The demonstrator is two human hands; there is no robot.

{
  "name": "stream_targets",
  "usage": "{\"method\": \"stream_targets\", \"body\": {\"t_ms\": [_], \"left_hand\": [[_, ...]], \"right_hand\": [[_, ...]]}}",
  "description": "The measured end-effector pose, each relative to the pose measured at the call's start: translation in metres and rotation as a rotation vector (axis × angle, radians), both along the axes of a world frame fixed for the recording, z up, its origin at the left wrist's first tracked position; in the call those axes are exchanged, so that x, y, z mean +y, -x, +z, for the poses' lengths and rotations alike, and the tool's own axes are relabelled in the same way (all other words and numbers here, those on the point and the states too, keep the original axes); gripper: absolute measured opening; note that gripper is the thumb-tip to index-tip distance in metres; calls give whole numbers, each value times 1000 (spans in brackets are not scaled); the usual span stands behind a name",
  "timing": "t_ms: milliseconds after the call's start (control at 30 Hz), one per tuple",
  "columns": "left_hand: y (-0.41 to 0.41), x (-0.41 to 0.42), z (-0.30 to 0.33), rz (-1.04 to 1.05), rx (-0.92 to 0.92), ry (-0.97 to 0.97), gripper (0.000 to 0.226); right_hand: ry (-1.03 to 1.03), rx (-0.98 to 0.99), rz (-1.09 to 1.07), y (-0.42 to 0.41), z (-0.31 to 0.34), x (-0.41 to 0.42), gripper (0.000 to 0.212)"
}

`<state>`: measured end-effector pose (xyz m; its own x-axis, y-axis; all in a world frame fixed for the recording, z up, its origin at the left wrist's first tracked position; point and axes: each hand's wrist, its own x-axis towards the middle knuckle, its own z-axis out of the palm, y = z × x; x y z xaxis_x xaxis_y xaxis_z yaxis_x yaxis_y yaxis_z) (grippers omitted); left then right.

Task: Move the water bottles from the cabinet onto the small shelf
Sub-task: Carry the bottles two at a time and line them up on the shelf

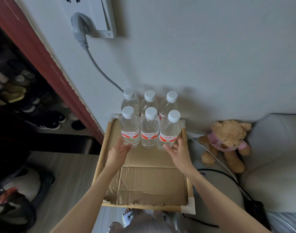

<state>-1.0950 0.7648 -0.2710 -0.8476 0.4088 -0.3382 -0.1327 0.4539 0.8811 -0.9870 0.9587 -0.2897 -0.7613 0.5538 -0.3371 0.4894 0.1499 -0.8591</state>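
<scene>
Several clear water bottles with white caps and red-and-white labels stand upright in two rows of three at the far end of the small shelf (101,158), against the wall. The shelf has a light wooden frame and a cardboard sheet (150,184) as its top. My left hand (117,153) is open, with its fingertips at the base of the front left bottle (129,130). My right hand (177,149) is open too, its fingers beside the base of the front right bottle (169,132). Between them stands the front middle bottle (149,130). Neither hand grips a bottle.
A teddy bear (226,142) sits on a white sofa (274,148) to the right, with cables (216,158) trailing beside it. A grey plug and cord (86,46) hang from a wall socket above. A dark cabinet with shoes (26,98) stands at the left.
</scene>
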Motion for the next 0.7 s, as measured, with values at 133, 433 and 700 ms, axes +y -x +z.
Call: {"method": "stream_targets", "body": {"t_ms": [133, 433, 700], "left_hand": [[5, -4, -3, 20, -15, -26, 47], [8, 6, 5, 90, 46, 97, 68], [-3, 23, 7, 219, 185, 167, 60]], "right_hand": [[8, -9, -9, 5, -5, -1, 66], [0, 12, -49, 11, 1, -9, 62], [0, 46, -36, 7, 7, -7, 53]]}}
